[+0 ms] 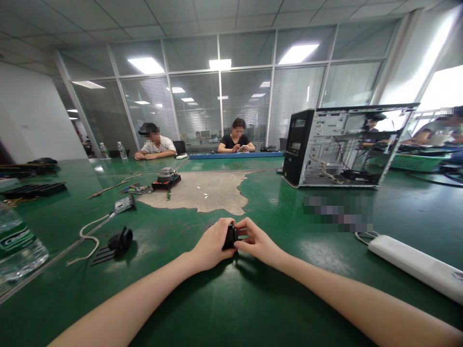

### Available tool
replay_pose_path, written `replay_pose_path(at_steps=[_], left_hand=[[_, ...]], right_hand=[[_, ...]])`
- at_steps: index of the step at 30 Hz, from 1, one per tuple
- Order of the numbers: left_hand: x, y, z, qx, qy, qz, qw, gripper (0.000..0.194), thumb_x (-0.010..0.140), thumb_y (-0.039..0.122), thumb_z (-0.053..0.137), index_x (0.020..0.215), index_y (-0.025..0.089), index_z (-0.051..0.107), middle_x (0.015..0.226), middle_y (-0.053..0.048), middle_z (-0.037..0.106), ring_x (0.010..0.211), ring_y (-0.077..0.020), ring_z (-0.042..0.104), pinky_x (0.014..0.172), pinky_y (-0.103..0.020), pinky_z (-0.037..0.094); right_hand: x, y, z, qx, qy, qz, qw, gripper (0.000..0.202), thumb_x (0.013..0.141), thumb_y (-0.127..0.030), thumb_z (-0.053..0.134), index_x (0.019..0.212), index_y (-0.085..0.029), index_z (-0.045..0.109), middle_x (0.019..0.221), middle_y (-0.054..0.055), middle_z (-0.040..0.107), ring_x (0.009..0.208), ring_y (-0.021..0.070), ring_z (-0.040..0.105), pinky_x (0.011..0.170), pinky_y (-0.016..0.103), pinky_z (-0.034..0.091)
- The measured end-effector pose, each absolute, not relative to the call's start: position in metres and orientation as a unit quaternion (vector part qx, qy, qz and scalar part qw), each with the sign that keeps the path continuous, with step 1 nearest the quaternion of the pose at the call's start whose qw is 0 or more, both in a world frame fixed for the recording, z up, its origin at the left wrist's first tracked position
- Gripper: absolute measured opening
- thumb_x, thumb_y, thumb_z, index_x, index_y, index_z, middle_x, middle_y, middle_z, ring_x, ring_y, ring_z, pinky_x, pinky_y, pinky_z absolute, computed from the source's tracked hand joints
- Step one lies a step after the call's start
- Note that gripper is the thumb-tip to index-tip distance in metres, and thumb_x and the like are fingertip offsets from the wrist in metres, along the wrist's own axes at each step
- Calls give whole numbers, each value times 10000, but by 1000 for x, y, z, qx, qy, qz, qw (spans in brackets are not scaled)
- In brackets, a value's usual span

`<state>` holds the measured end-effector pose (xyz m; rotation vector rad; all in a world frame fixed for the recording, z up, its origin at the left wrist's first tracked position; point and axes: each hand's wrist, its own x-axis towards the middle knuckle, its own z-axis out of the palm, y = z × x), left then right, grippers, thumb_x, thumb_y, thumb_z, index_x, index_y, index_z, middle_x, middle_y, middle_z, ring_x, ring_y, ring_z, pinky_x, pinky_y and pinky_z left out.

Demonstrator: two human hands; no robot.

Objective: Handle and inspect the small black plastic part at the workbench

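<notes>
Over the green counter point(224, 308), the left hand point(211, 244) grips a small black part point(230, 237), seemingly to steady it, while the right hand point(257, 243) pinches its side

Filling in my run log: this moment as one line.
left hand: holding small black part | right hand: against its right side | green table: open computer case right, bottle left

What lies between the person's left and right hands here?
In the head view, a small black object lies between the left hand and the right hand, with both hands touching it.
</notes>
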<state>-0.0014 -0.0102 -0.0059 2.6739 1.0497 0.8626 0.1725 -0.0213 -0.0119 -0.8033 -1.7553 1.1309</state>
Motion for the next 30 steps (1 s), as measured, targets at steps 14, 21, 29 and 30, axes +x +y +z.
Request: replay_pose_path(at_steps=[14,21,29,30], left_hand=[[-1,-11,-6,887,349,292,80,552,655,213,600,1131,215,320,1073,-72,457,959,-233,489,814,-395,410],[-1,-12,-4,888,349,291,75,554,669,222,599,1138,212,304,1081,-75,449,969,-234,484,817,-395,409],[-1,-11,-6,888,352,287,71,543,673,236,603,1126,206,306,1073,-77,451,958,-232,484,816,-387,411],[-1,-11,-6,888,352,287,70,546,670,232,604,1126,206,305,1072,-77,452,955,-231,485,814,-387,411]], right_hand=[[173,-21,-12,-337,-708,445,432,279,715,-229,598,956,-205,461,950,24,527,924,162,552,751,296,478],[171,-23,-8,-333,-689,459,451,203,717,-280,599,860,-208,474,914,11,522,926,168,551,717,287,489],[173,-20,-11,-344,-698,451,437,272,722,-252,595,958,-201,471,970,31,536,905,158,555,807,334,454],[173,-20,-11,-338,-700,453,437,271,713,-249,605,944,-201,473,956,26,536,904,159,555,791,324,459]])
